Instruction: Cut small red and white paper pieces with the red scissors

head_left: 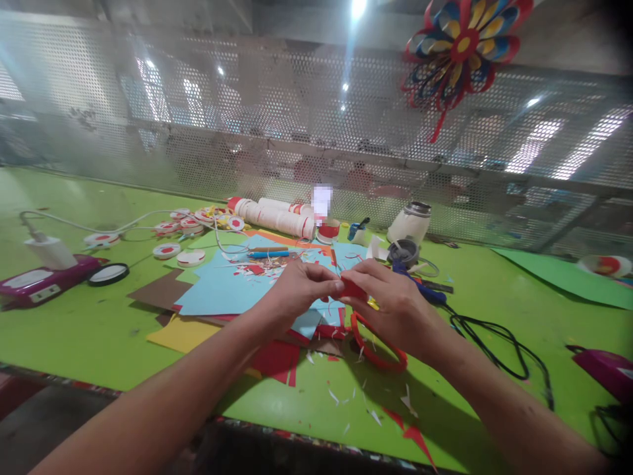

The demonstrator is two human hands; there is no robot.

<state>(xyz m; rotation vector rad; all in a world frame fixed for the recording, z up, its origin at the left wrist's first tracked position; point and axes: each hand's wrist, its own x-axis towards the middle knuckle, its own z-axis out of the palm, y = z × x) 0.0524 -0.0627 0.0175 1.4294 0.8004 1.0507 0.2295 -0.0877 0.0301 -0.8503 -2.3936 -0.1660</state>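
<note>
Blue paper [217,284] lies on the green table [99,349]; next, the left hand [297,287] pinches the left edge of a small red piece [353,289], which the right hand [390,297] grips from the other side, near an orange ring [376,360].

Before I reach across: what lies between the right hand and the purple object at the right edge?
Head view: a looped black cable on the green tabletop.

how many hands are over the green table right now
2: the left hand near the middle of the view, and the right hand just beside it, holding a red piece.
</note>
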